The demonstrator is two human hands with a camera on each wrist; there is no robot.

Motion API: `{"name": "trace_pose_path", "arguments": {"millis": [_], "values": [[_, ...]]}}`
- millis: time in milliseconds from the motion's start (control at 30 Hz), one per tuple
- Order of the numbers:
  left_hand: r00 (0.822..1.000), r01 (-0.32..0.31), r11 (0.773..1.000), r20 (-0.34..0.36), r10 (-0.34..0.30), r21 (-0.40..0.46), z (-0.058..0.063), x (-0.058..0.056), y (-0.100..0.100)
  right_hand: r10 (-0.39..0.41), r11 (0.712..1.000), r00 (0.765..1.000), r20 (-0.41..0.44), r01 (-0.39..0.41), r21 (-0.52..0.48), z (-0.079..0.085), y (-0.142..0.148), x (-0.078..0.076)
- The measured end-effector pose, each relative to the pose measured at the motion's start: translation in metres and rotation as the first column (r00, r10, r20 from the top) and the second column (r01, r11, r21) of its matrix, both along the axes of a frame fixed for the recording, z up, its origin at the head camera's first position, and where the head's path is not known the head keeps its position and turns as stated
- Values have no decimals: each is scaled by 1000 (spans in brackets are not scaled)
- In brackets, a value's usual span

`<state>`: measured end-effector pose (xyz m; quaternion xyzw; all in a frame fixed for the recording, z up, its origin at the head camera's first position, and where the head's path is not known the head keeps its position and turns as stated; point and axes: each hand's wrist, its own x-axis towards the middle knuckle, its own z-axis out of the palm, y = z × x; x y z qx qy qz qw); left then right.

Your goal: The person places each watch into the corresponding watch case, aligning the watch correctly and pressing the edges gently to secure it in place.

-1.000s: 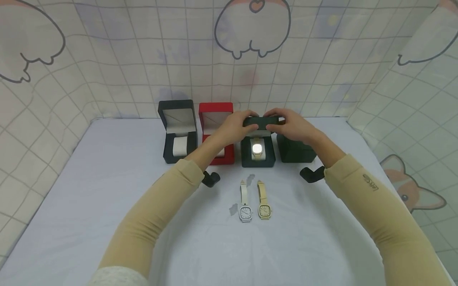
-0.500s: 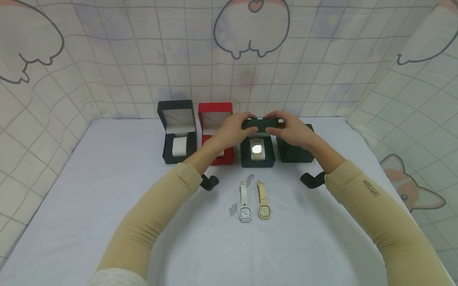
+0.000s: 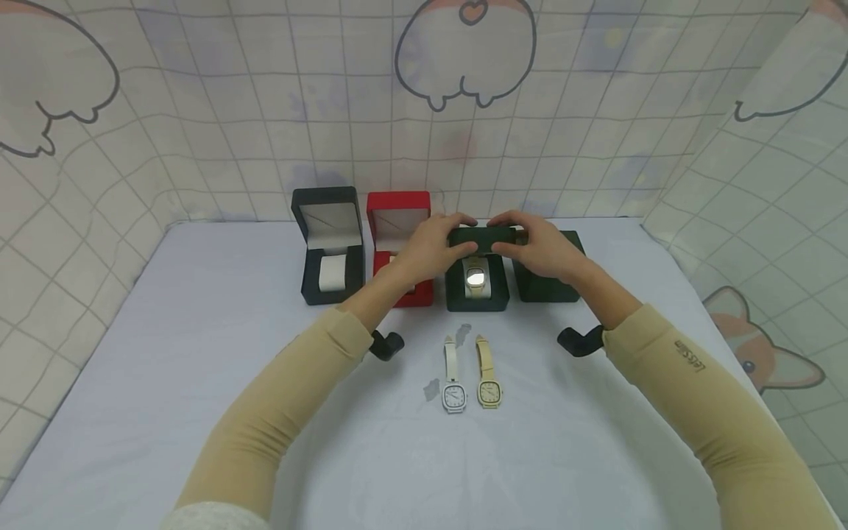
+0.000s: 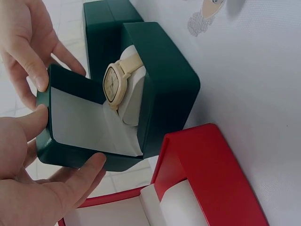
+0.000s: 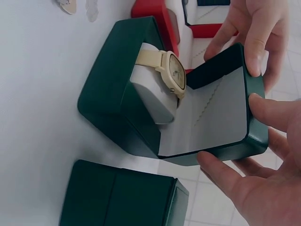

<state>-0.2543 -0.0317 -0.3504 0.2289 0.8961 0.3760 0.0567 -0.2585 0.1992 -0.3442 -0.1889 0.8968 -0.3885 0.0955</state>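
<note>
A green watch box (image 3: 477,303) stands half open, with a cream-gold wristwatch (image 3: 475,278) strapped round its white cushion. My left hand (image 3: 430,246) grips the left end of the lid (image 3: 482,236), thumb on its front edge and fingers along the side and back. The right end is held the same way by my right hand (image 3: 539,249). Seen from the left wrist, the pale lining of the lid (image 4: 77,117) faces the watch (image 4: 115,87). In the right wrist view, the box (image 5: 106,77) rests on the cloth with its lid tilted over the cushion.
Left of it are an open red watch box (image 3: 399,200) and an open black one (image 3: 324,195) with a bare cushion (image 3: 333,272). A shut green box (image 3: 550,287) stands to the right. In front lie a white watch (image 3: 454,396) and a gold watch (image 3: 489,392).
Both hands have lowered the green box's lid a little forward and down toward the watch. The other boxes and the two loose watches stay where they were.
</note>
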Motion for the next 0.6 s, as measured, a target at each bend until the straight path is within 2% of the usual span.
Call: {"name": "trace_pose_path", "arguments": {"millis": [600], "values": [[999,-5,1000,-34,5,-23,-3,2,0,12,1000,999,-46,-12,14,-1,1,4]]}}
